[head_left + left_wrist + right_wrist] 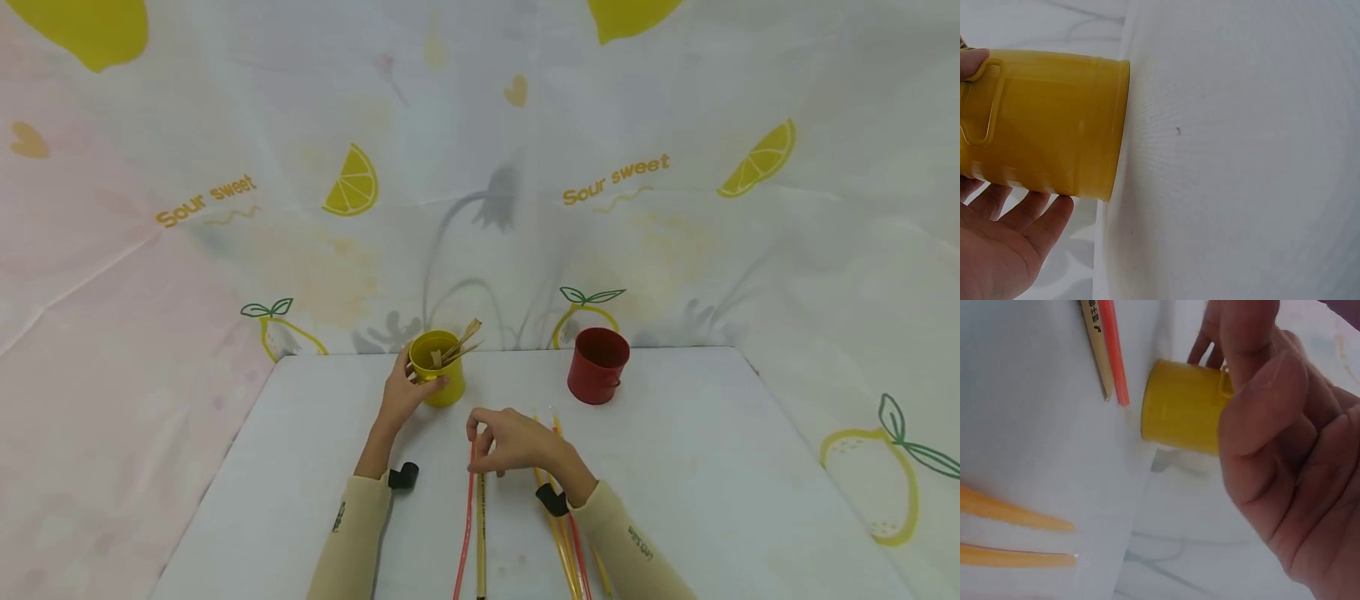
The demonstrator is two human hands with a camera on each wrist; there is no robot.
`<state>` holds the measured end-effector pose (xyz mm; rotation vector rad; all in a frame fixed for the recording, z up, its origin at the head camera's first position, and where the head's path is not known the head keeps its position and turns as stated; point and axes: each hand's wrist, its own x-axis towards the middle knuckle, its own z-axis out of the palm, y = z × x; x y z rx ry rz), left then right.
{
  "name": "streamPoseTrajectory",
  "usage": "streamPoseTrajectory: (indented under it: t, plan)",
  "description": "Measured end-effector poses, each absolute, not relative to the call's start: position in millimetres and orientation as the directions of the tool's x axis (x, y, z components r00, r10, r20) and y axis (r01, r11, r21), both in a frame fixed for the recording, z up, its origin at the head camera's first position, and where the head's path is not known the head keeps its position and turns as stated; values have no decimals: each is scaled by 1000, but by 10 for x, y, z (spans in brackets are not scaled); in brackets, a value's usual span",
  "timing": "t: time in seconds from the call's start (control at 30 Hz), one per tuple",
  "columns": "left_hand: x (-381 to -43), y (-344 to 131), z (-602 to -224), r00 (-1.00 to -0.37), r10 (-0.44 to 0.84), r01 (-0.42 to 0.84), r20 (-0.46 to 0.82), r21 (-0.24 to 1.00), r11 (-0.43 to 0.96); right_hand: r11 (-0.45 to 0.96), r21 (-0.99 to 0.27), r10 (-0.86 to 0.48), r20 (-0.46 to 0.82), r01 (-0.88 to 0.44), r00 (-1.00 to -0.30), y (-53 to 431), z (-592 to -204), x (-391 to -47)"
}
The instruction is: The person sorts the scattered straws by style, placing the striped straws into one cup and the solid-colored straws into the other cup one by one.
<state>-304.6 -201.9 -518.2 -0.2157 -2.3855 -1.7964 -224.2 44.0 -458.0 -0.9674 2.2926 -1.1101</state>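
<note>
My left hand [401, 396] grips a yellow bucket [447, 393] that stands upright near the table's back edge. Its thumb lies by the wire handle, and the fingers wrap the far side, as the left wrist view shows. Several thin wooden sticks [457, 346] lean out of the bucket's mouth. My right hand [517, 437] hovers with bent fingers over the far ends of a red stick [466, 533] and a wooden stick [482, 542] with black lettering. In the right wrist view nothing shows between thumb and fingers, and both sticks lie flat on the table, apart from the hand.
A red bucket [596, 375] stands at the back, right of the yellow one. Beneath and beside the right forearm lie several yellow sticks [558, 537] with a red one among them. A lemon-print cloth [480, 167] hangs behind the white table [720, 467].
</note>
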Motion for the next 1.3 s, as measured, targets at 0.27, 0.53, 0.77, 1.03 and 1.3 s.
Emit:
streamPoseTrajectory:
  t: [0.27,0.53,0.77,1.03,1.3]
  plan:
    - [-3026,-2028,-5149,-986,22,162,163,948,272,601,-730,-677,-251,-324,-692,419,-4698,-2157]
    - [-2811,-1956,-4813,-985,53,171,163,945,279,722,-641,-561,-321,-261,-763,345,-4762,-2079]
    - [-2801,-1951,-4804,-986,58,166,156,948,273,744,-631,-506,-317,-220,-802,292,-4824,-2026]
    - [-2789,-1944,-4783,-985,55,171,163,941,292,750,-634,-478,-321,-189,-818,273,-4893,-1986]
    - [-2784,-1947,-4759,-985,58,170,160,940,295,801,-593,-375,-395,-78,-839,289,-4852,-1992]
